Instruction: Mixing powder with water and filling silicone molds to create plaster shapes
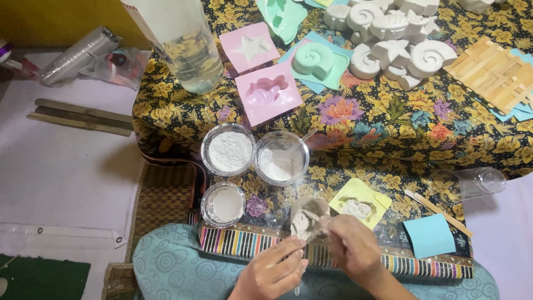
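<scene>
My left hand [275, 271] and my right hand [355, 247] meet at a small clear plastic cup [308, 218] smeared with grey-white paste, held tilted over my lap. The left hand grips the cup from below, and a thin stick pokes down from it. The right hand's fingers work at the cup's rim. Just beyond the cup lies a yellow mould [359, 203] partly filled with the same paste.
Three clear cups of white powder or liquid [229, 150] [281, 158] [223, 204] stand on the floral cloth [388, 119]. Pink moulds [267, 91], a green mould [313, 60], white plaster shells [391, 50], wooden sticks [494, 72], a big water bottle [189, 50], a blue paper [428, 234], an empty tumbler [472, 182].
</scene>
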